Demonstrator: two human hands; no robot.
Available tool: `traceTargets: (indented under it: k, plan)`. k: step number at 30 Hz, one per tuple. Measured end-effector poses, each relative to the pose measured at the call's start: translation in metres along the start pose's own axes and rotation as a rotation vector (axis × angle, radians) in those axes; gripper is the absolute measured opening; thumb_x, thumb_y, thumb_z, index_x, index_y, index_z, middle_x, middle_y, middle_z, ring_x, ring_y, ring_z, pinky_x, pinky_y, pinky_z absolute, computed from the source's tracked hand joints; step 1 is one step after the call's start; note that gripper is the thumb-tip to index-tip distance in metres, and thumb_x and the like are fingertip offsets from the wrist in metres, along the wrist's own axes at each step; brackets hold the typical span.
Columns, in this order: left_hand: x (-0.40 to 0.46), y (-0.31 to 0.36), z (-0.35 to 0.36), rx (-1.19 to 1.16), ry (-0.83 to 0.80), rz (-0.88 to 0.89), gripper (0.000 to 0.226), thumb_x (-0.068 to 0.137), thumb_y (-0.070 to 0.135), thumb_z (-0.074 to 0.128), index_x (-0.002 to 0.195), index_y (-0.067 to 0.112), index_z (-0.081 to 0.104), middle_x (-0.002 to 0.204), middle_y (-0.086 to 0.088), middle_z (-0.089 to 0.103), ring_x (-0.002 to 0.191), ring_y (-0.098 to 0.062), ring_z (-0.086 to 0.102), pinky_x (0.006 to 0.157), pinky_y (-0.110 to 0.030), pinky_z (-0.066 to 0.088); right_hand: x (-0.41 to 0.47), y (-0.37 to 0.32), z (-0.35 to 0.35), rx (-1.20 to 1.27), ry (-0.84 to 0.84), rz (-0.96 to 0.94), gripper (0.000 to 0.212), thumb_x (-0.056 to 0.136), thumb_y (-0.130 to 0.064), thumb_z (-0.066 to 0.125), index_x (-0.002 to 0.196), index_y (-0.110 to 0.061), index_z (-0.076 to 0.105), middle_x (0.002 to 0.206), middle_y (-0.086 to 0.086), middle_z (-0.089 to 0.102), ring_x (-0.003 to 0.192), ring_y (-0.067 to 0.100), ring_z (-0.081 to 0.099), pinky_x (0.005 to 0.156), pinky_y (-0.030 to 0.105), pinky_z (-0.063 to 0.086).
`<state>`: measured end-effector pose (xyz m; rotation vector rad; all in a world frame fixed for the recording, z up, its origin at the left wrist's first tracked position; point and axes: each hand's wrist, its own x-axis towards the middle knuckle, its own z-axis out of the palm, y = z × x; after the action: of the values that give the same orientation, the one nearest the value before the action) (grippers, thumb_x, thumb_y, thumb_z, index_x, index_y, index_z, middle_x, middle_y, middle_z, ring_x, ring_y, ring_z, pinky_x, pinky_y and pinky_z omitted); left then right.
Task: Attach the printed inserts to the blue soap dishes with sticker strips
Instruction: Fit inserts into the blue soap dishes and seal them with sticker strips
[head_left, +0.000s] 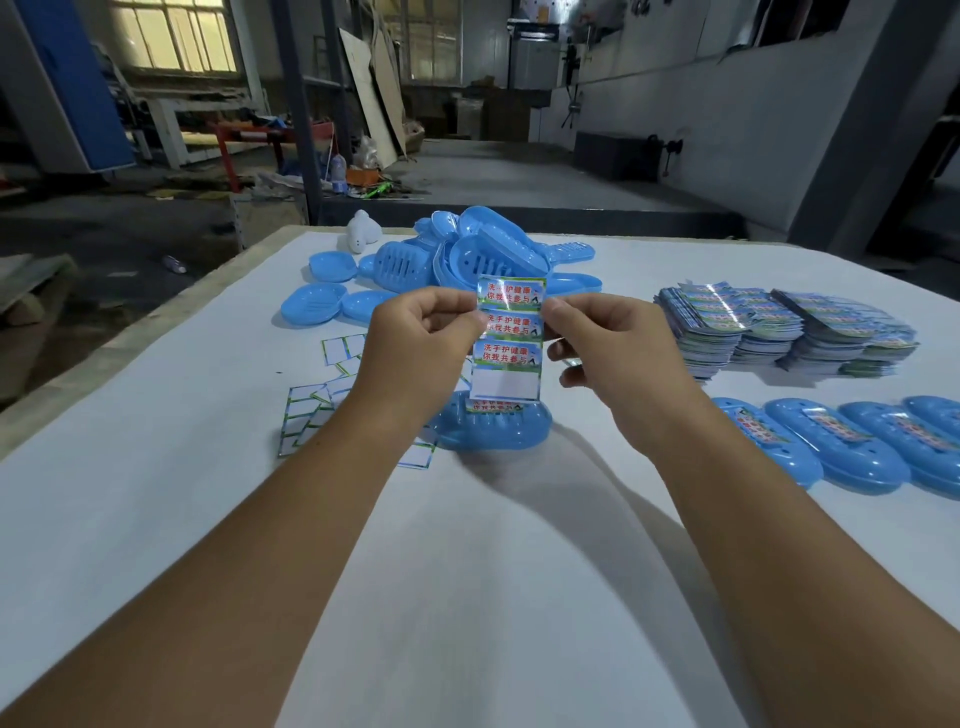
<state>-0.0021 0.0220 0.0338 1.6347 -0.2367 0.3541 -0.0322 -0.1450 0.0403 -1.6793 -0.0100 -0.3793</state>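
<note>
- Both hands hold up a sticker strip (509, 343) over the white tabletop (156, 509).
- The left hand (421, 343) pinches the strip's left edge, its grip closed on it.
- The right hand (608, 343) pinches the right edge, its grip closed on it too.
- The strip shows three printed stickers with red words, and one blank white spot near the bottom.
- A blue soap dish (493, 431) sits on the tabletop just under the strip, with a sticker on its top.
- A pile of blue soap dishes (467, 254) lies farther back.
- Stacks of printed strips (779, 327) sit to the right.
- A row of finished dishes (841, 441) with stickers lies near the right edge.
- Empty backing papers (317, 400) lie to the left.
</note>
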Motion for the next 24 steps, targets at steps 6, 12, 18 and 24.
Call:
traceTargets:
  k: [6,12,18,24]
  plan:
    - [0.0006,-0.0045,-0.0013,0.197,0.057,0.102,0.016,0.084,0.022,0.078,0.085,0.028,0.064,0.078,0.013,0.070,0.070,0.007,0.065,0.057,-0.005,0.045,-0.0054,-0.0026,0.0036,0.127,-0.191,0.036,0.021,0.096,-0.018,0.067,0.080,-0.019,0.081,0.080,0.002,0.073,0.064,0.009,0.056,0.049,0.021,0.045]
    - [-0.0037,-0.0006,0.0019,0.030,-0.080,0.089,0.003,0.089,0.024,0.071,0.088,0.023,0.074,0.079,0.006,0.076,0.077,-0.009,0.073,0.066,-0.018,0.054,-0.0067,0.0000,0.0068,0.049,-0.168,-0.026,0.017,0.095,-0.017,0.068,0.083,-0.015,0.080,0.081,0.005,0.075,0.063,0.009,0.055,0.046,0.021,0.042]
    - [-0.0042,-0.0020,0.0023,0.059,-0.077,0.099,0.012,0.088,0.029,0.075,0.088,0.017,0.076,0.075,0.005,0.077,0.072,-0.011,0.074,0.068,-0.025,0.057,-0.0056,0.0018,0.0065,-0.006,-0.139,-0.070,0.017,0.095,-0.020,0.069,0.082,-0.018,0.080,0.080,0.006,0.075,0.061,0.008,0.055,0.045,0.020,0.042]
    - [-0.0079,-0.0003,0.0010,0.156,-0.075,0.188,0.015,0.090,0.028,0.072,0.089,0.014,0.078,0.074,0.006,0.076,0.070,-0.008,0.074,0.073,-0.033,0.062,-0.0068,0.0029,0.0082,-0.098,-0.137,-0.112,0.018,0.094,-0.028,0.071,0.080,-0.022,0.080,0.075,0.001,0.074,0.061,0.007,0.055,0.045,0.021,0.042]
